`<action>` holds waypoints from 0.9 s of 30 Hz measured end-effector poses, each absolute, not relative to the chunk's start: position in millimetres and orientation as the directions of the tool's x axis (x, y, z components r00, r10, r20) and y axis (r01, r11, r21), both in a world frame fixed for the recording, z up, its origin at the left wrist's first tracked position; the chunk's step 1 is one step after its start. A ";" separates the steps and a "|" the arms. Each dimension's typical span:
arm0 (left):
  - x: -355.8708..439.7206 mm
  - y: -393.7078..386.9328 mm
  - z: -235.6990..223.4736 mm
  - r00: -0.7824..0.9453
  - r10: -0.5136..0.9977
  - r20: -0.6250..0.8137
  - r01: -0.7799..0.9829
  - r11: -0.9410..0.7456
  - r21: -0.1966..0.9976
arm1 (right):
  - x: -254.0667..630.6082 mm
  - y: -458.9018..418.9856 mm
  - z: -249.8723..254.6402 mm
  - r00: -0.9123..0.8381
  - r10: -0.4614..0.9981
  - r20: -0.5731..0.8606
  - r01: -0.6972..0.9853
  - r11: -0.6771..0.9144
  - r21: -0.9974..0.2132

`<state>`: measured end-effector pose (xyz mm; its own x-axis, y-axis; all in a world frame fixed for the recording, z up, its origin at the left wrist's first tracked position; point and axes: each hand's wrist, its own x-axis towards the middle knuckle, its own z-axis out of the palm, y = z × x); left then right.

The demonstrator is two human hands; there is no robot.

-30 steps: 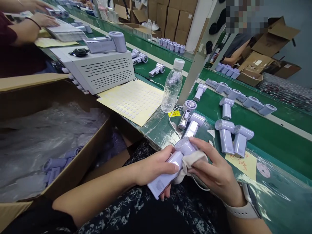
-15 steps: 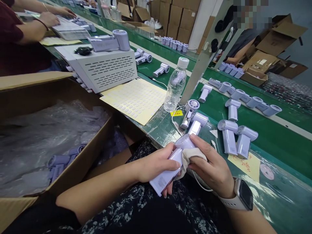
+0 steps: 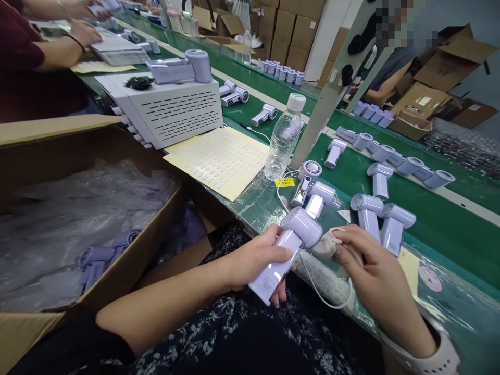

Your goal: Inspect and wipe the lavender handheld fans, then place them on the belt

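Observation:
A lavender handheld fan (image 3: 302, 227) is gripped by its handle in my left hand (image 3: 255, 260), its round head pointing up and away from me. My right hand (image 3: 371, 271) pinches a whitish cloth (image 3: 330, 242), just to the right of the fan's head. Whether the cloth touches the head I cannot tell. Past the held fan, two similar fans, one with its round grille (image 3: 311, 169) showing, lie on the green table. Two more fans (image 3: 396, 224) rest beyond my right hand. A white cable (image 3: 324, 303) loops below the cloth.
An open carton (image 3: 164, 219) with plastic bags and fans stands at left. A sticker sheet (image 3: 222, 161), clear bottle (image 3: 285, 138) and white vented box (image 3: 183, 112) are ahead. A green conveyor (image 3: 429, 213) carries fans. A co-worker's arm (image 3: 58, 52) is at upper left.
My right hand has drawn the cloth away from the fan to the right. The fan's head, partly covered before, now shows fully. My left hand keeps its hold, shifted slightly up and right.

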<state>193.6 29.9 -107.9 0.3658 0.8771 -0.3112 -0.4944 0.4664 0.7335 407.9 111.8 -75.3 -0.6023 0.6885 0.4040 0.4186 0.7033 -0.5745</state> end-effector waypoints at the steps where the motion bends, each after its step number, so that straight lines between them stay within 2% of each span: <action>1: 195.4 30.5 -107.4 0.355 0.878 -0.320 -0.479 0.465 0.745 | 401.9 106.2 -76.7 -0.584 0.688 0.431 0.429 0.712 -0.555; 5: 201.6 31.8 -105.5 0.355 0.868 -0.348 -0.382 0.474 0.793 | 373.6 91.1 -89.5 -0.448 0.670 0.592 0.518 0.734 -0.439; 7: 202.6 30.8 -103.7 0.374 0.855 -0.360 -0.296 0.478 0.827 | 365.3 91.8 -96.7 -0.380 0.691 0.615 0.543 0.705 -0.456; 10: 201.3 27.8 -99.4 0.389 0.851 -0.352 -0.221 0.458 0.861 | 363.8 97.8 -104.1 -0.373 0.785 0.495 0.506 0.619 -0.601; 13: 198.1 26.4 -97.8 0.375 0.864 -0.336 -0.242 0.442 0.864 | 370.0 102.9 -107.8 -0.443 0.822 0.357 0.440 0.546 -0.713; 18: 195.0 30.5 -108.8 0.422 0.853 -0.307 -0.346 0.464 0.815 | 382.6 109.2 -113.0 -0.555 0.768 0.318 0.374 0.572 -0.730; 22: 196.9 32.0 -113.3 0.391 0.849 -0.356 -0.433 0.511 0.742 | 390.8 109.6 -116.0 -0.615 0.749 0.246 0.351 0.540 -0.765; 25: 198.5 30.8 -109.8 0.394 0.855 -0.338 -0.506 0.509 0.697 | 393.9 111.0 -112.2 -0.562 0.815 0.142 0.333 0.380 -0.863; 27: 199.0 30.1 -107.3 0.426 0.856 -0.292 -0.542 0.500 0.675 | 395.1 119.1 -107.7 -0.425 0.900 0.095 0.274 0.228 -0.934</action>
